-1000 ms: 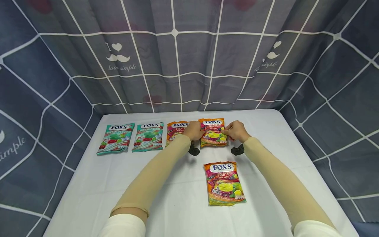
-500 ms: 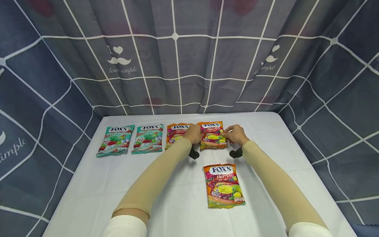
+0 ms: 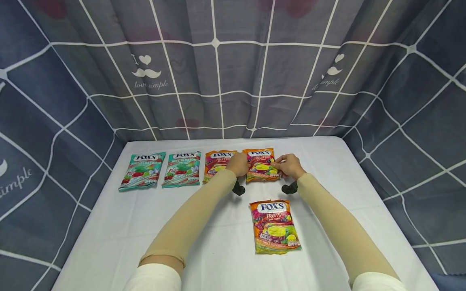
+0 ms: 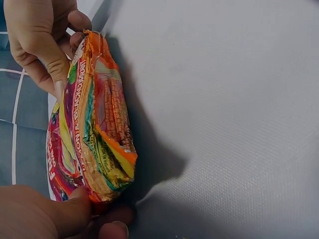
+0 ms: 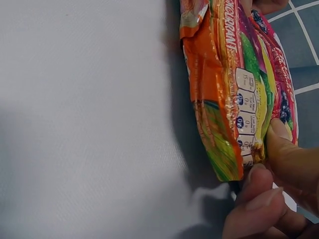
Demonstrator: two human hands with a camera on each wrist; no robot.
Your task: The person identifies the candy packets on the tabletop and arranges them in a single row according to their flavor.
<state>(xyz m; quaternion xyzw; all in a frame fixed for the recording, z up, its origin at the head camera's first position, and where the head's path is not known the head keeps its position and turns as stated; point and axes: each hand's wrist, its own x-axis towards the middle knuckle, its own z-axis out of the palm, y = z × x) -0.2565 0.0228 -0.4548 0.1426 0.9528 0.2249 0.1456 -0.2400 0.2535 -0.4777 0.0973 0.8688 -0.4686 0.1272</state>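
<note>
An orange and red candy bag (image 3: 261, 165) marked FOX'S Fruits lies at the back of the table, between my two hands. The left hand (image 3: 238, 164) pinches its left edge; in the left wrist view the thumb (image 4: 77, 209) presses the front while fingertips go behind. On the opposite edge, my right hand (image 3: 289, 165) pinches the bag, with the thumb (image 5: 281, 142) on its printed face and fingers curled under the lower corner. A second Fruits bag (image 3: 214, 161) sits just left of the left hand, which partly covers it.
Two green Mint Blossom bags, one at far left (image 3: 142, 171) and one beside it (image 3: 182, 169), continue the back row. Another Fruits bag (image 3: 275, 227) lies nearer the front, between the forearms. A grey checked curtain (image 3: 233, 81) encloses the white table (image 3: 225, 258) behind and at both sides.
Both hands keep their pinch on the candy bag, which has shifted very slightly left. The right hand stays at its edge, and the camera view has tilted a little.
</note>
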